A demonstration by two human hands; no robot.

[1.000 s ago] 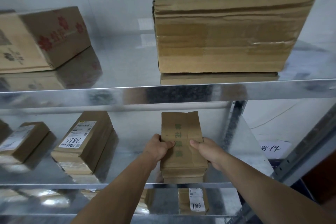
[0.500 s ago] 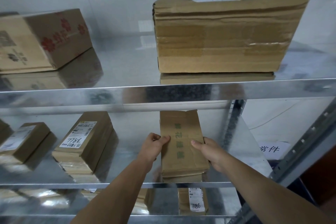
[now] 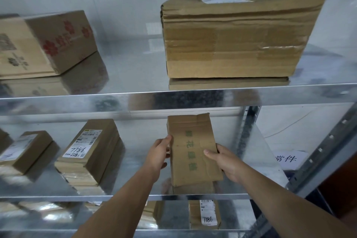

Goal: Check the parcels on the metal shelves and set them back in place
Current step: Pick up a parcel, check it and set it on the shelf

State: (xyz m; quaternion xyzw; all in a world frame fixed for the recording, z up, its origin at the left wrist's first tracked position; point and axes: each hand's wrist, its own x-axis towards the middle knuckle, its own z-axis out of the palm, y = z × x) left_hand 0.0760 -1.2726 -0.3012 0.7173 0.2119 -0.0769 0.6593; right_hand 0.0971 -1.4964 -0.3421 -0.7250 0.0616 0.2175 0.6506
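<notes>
Holding the parcel (image 3: 193, 150) from both sides, the left grip (image 3: 158, 155) and right grip (image 3: 229, 165) clasp it at the front edge of the middle shelf (image 3: 58, 197), near its right end. It seems almost set back; the labelled box (image 3: 90, 150) may remain to check.

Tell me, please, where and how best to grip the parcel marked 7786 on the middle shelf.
Probably by its two long sides near the front end, coming in level from the shelf front: the 7786 parcel lies flat, lengthwise into the middle shelf, with both long sides exposed.
</notes>
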